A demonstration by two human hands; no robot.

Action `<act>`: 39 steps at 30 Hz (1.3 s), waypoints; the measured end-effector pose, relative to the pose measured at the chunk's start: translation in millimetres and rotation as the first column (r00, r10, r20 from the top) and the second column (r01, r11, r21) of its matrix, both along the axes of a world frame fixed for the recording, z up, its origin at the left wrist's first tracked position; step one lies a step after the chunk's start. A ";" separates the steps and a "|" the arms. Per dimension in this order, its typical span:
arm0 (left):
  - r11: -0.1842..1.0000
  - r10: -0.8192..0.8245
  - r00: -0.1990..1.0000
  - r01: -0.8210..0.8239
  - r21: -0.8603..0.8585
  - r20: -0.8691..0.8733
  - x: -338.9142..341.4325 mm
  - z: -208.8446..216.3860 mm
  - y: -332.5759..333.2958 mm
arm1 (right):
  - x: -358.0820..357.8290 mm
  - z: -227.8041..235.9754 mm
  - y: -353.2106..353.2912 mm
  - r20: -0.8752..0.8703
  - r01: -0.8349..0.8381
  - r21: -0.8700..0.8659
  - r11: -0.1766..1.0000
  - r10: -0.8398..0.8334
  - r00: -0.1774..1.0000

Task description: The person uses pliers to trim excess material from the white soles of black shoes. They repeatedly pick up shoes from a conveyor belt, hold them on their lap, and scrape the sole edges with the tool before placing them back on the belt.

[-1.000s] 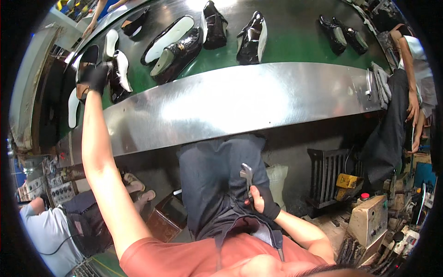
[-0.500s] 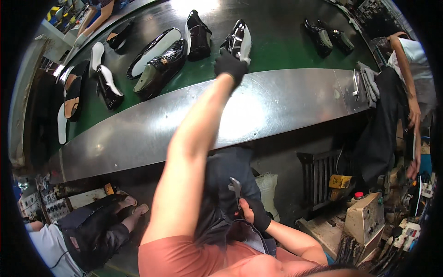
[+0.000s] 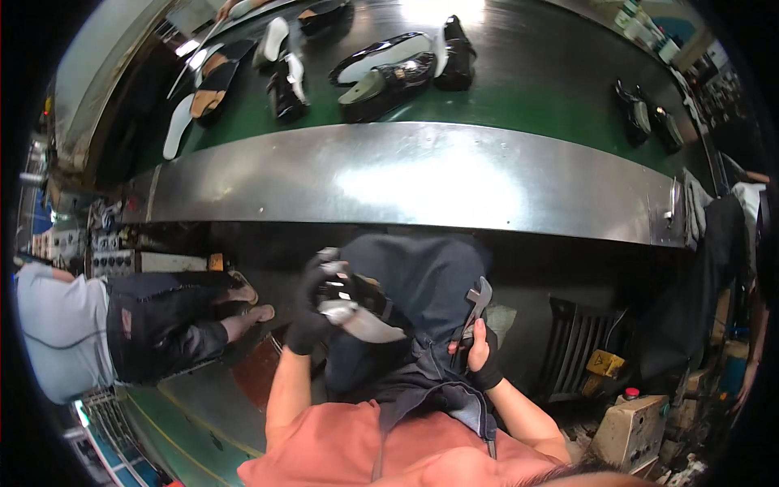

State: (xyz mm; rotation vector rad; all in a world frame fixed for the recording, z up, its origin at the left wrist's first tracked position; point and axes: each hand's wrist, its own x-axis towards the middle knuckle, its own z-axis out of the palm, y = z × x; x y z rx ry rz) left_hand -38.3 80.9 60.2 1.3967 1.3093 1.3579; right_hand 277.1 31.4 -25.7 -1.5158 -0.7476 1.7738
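Observation:
My left hand (image 3: 311,304), in a black glove, is closed around a glossy black shoe (image 3: 367,299) with a pale sole. It holds the shoe tilted over my lap, by the dark trousers. My right hand (image 3: 480,354), in a black glove with bare fingertips, grips a metal hand tool (image 3: 479,299) with a curved, hooked head pointing up. Its exact kind is hard to tell, and my fingers hide part of its handle. The tool and the shoe are apart.
On the green belt (image 3: 519,105) beyond the metal ledge (image 3: 268,183) lie several black shoes (image 3: 398,85) and a white sole piece (image 3: 178,130). Two more shoes (image 3: 633,109) lie far right. Another person (image 3: 69,333) is at left. A machine box (image 3: 631,430) stands lower right.
My left hand has drawn back from the belt to my lap, bringing the glossy shoe with it. The view has shifted right; my right hand still holds the tool.

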 end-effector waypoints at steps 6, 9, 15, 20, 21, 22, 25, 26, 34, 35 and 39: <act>0.861 -0.388 0.767 0.500 0.097 -0.511 63.7 14.1 35.7 | -20.6 43.1 -8.8 0.058 -0.076 0.013 0.997 0.075 0.995; 0.888 -0.375 0.798 0.456 0.064 -0.472 75.0 18.1 49.5 | -15.9 72.7 -21.8 0.090 -0.253 0.056 0.966 0.247 0.965; 0.879 -0.445 0.798 0.477 0.026 0.408 82.6 -35.3 53.6 | -41.5 92.8 -33.2 0.110 -0.395 0.105 0.912 0.385 0.917; 0.905 -0.413 0.850 0.422 0.049 0.327 75.4 -41.2 49.0 | -55.4 84.9 -8.7 -0.307 -0.333 0.027 0.943 0.324 0.895; 0.921 -0.369 0.862 0.391 0.009 0.346 77.3 -41.0 42.2 | -56.1 87.0 -5.1 -0.350 -0.355 -0.017 0.935 0.328 0.878; 0.931 -0.327 0.872 0.363 -0.033 0.364 76.9 -39.5 37.5 | -56.9 93.3 -1.4 -0.394 -0.376 -0.060 0.925 0.324 0.860; 0.940 -0.311 0.863 0.342 -0.008 0.398 69.9 -40.9 32.0 | -56.2 98.6 0.9 -0.459 -0.397 -0.144 0.906 0.294 0.838; 0.947 -0.304 0.874 0.322 0.017 0.379 68.7 -40.7 31.4 | -54.4 99.0 0.8 -0.468 -0.397 -0.165 0.903 0.282 0.837; 0.958 -0.282 0.946 0.285 0.005 0.162 77.5 -35.0 31.2 | -34.2 110.4 16.1 -0.292 -0.496 -0.094 0.863 0.452 0.843; 0.961 -0.269 0.955 0.275 -0.035 0.125 81.3 -28.5 32.2 | -34.0 110.7 20.0 -0.242 -0.502 -0.057 0.863 0.475 0.846; 0.971 -0.218 0.975 0.221 -0.089 0.039 78.8 -39.0 37.6 | -46.1 122.5 29.5 -0.119 -0.518 -0.064 0.853 0.509 0.853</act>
